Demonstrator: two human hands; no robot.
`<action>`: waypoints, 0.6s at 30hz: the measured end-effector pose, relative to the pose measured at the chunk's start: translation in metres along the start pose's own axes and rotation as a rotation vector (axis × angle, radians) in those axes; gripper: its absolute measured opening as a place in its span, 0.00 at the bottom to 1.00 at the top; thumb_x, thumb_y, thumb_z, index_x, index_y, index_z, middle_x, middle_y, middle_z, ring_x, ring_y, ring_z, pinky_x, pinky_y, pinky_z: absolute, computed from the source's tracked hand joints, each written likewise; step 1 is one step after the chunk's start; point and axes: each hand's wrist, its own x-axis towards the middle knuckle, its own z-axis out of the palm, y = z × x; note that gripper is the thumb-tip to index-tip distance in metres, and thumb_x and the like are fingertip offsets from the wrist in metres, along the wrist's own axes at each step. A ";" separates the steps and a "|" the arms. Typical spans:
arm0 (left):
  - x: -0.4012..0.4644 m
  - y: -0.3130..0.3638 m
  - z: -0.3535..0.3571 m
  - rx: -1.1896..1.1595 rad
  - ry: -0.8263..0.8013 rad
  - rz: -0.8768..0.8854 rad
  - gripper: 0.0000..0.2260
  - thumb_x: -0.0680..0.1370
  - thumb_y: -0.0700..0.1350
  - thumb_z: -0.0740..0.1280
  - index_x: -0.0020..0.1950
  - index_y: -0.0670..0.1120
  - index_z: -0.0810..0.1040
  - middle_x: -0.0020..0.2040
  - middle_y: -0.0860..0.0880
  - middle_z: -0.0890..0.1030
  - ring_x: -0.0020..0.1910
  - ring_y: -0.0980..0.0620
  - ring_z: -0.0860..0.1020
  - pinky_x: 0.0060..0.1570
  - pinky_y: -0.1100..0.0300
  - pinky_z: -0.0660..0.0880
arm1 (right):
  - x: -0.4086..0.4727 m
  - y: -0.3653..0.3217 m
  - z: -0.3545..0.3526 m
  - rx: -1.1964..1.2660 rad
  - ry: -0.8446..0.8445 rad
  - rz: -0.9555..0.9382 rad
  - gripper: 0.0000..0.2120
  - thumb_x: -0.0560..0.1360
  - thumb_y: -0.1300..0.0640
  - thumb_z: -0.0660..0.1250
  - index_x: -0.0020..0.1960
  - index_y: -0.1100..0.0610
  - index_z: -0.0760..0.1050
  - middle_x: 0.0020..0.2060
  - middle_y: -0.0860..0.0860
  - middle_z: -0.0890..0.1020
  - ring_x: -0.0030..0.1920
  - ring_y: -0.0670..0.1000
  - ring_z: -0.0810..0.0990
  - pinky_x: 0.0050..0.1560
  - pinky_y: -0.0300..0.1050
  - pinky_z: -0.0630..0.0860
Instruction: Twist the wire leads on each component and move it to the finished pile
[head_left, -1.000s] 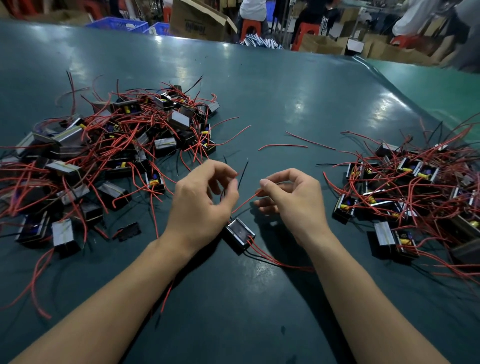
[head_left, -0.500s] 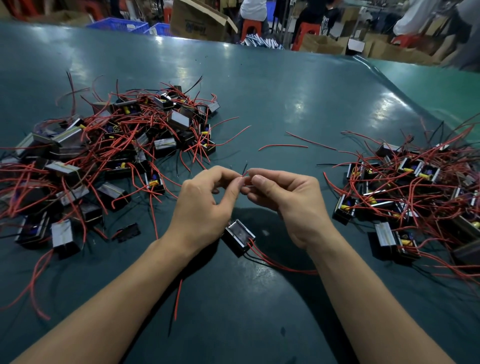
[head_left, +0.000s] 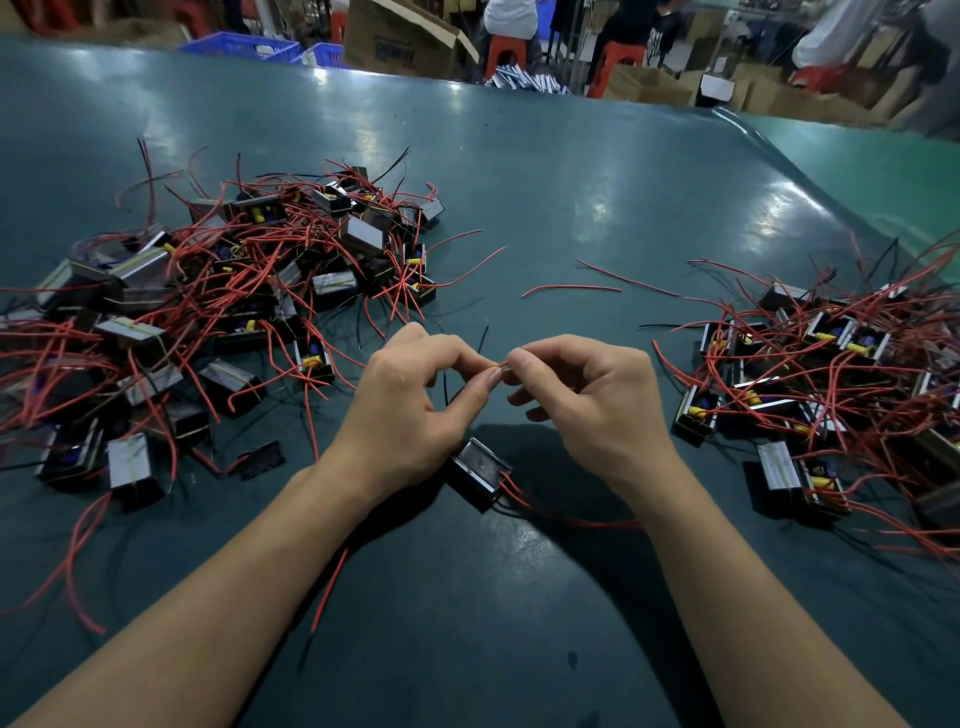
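While both bare forearms reach in from the near edge, the green tabletop (head_left: 571, 171) carries everything: a big tangled heap of components (head_left: 223, 312) with red leads toward the left edge, and a second heap (head_left: 831, 374) toward the right edge. I cannot say from here which of the two is the finished pile. Between them, near the middle and close to the near edge, sits the one component (head_left: 480, 475) being worked, a small dark block lying under and between the wrists, its red leads running off to the right under the right forearm.

My reading is that the twisting step is under way on this piece. The next move would be to roll the lead ends between the fingertips until they hold, then let go, lift the block and carry it to its pile without snagging the loose wires around it.

The left hand (head_left: 410, 405) has its grip closed to a fine pinch, thumb and forefinger pressed on a red lead end (head_left: 497, 367). The right hand (head_left: 592, 400) pinches the same tip from the other side, remaining fingers loosely curled.
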 end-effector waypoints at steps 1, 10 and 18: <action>0.000 0.000 0.000 -0.005 -0.002 0.011 0.01 0.74 0.43 0.73 0.43 0.46 0.84 0.35 0.64 0.74 0.37 0.60 0.68 0.39 0.69 0.64 | 0.000 0.000 0.001 -0.002 0.008 0.016 0.06 0.76 0.60 0.69 0.41 0.56 0.82 0.33 0.51 0.84 0.33 0.49 0.84 0.32 0.44 0.80; -0.002 0.001 0.006 -0.009 0.016 0.047 0.02 0.73 0.40 0.73 0.41 0.44 0.83 0.32 0.65 0.70 0.35 0.61 0.68 0.37 0.69 0.63 | 0.005 0.006 0.003 0.084 0.062 0.183 0.11 0.77 0.61 0.68 0.35 0.57 0.76 0.24 0.49 0.78 0.24 0.47 0.76 0.24 0.39 0.72; -0.004 -0.006 0.002 -0.001 0.082 -0.014 0.05 0.73 0.43 0.72 0.38 0.44 0.82 0.32 0.49 0.74 0.33 0.51 0.69 0.37 0.62 0.67 | 0.013 0.010 -0.025 0.309 0.119 0.180 0.06 0.76 0.59 0.70 0.41 0.55 0.78 0.30 0.49 0.79 0.27 0.47 0.76 0.21 0.37 0.68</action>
